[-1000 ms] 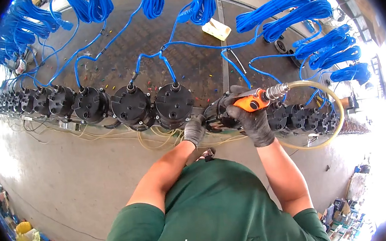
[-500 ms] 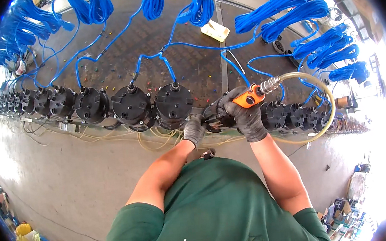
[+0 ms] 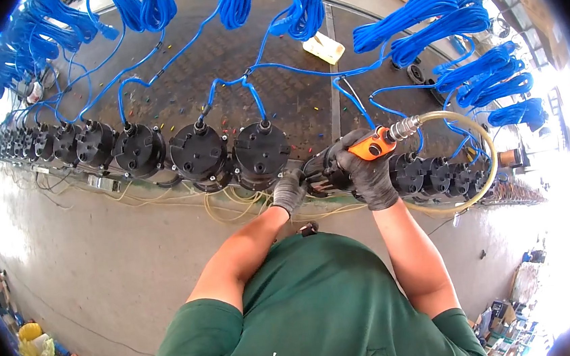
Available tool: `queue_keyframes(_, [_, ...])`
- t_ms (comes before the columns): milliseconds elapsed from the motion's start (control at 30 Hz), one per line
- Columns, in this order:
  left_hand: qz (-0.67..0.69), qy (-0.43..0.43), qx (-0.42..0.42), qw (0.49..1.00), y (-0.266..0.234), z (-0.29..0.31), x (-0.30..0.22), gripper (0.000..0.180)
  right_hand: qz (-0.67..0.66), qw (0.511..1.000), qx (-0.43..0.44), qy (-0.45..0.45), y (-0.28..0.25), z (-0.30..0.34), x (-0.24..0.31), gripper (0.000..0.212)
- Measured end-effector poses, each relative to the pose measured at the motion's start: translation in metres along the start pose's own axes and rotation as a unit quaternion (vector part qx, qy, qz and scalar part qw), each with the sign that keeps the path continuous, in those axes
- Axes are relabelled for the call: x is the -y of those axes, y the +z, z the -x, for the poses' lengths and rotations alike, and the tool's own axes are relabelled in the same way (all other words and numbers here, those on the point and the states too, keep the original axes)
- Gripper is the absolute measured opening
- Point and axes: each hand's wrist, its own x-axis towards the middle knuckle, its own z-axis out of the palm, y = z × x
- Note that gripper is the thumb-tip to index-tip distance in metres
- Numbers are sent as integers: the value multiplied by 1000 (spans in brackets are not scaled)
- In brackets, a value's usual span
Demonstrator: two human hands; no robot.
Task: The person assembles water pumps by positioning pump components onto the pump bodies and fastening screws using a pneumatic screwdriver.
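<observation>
My right hand (image 3: 373, 177), in a dark grey work glove, is closed round an orange air tool (image 3: 372, 146). A metal coupling (image 3: 405, 127) joins the tool to a yellowish hose (image 3: 494, 153), which loops down on the right. Under that hand is a tilted black round housing (image 3: 324, 174), partly hidden by the glove. My left hand (image 3: 288, 192), gloved too, is closed at the near edge of this housing; its fingertips are partly hidden. Just left of it stands another black round housing (image 3: 260, 154) with a blue cable (image 3: 251, 99) rising from its top.
More black housings (image 3: 138, 150) run in a row to both sides along the edge of a dark table (image 3: 180, 65). Bundled blue cables (image 3: 430, 13) lie or hang beyond. A yellow-white block (image 3: 323, 48) sits on the table. Thin pale hoses (image 3: 233, 206) dangle below the row.
The whole view has shifted slightly, with the row and cables lying a little further right. My right hand and the orange air tool are also slightly further right. Both hands keep their grip.
</observation>
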Motion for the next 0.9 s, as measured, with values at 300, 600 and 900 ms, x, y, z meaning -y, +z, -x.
queue_keyframes(300, [183,26,21,983,-16,6,-34,47,-44,998,45,-25,-4,1,11,28])
queue_keyframes(600, [260,168,-116,944,-30,15,-105,102,-109,991,72,28,-6,-8,17,29])
queue_keyframes(900, [262,140,-187,936,-22,27,-112,95,-96,994,59,6,-1,-7,9,26])
